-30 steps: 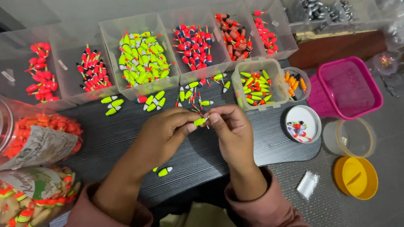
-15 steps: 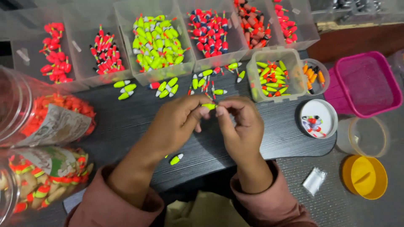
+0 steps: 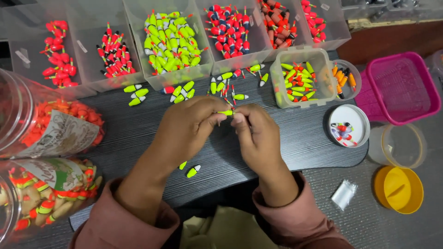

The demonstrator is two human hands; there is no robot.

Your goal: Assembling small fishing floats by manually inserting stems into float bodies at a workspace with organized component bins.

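Step in hand: the left hand (image 3: 187, 127) and the right hand (image 3: 256, 133) meet over the middle of the dark wood-grain tabletop (image 3: 300, 138), working one small yellow-green plastic fishing float (image 3: 226, 112) between their fingertips.
Left fingers: closed in a pinch on the float's left end; thumb and forefinger curl tight, the other fingers folded under.
Right fingers: closed at the float's right end; whether they grip the body or a thin stem there cannot be told.
Doing it well: a light, steady pinch near each end seems best, as the glossy, tapered body would likely slip or roll under a hard squeeze.
Float: smooth, bullet-shaped, bright.
Loose floats: a yellow-green and white float (image 3: 193, 171) lies on the table just beside the left forearm; others scatter near the bins.
Bins: clear rigid plastic trays (image 3: 177, 41) along the far edge, sorted by colour.
Small clear tub (image 3: 304, 78): mixed floats, right of the hands.
Round white dish (image 3: 349, 125): a few coloured pieces.
Pink mesh-sided basket (image 3: 401, 87): far right.
Yellow round lid (image 3: 398, 189): matt, near the table corner.
Clear jars (image 3: 41, 133): lie on their sides at left, full of floats.
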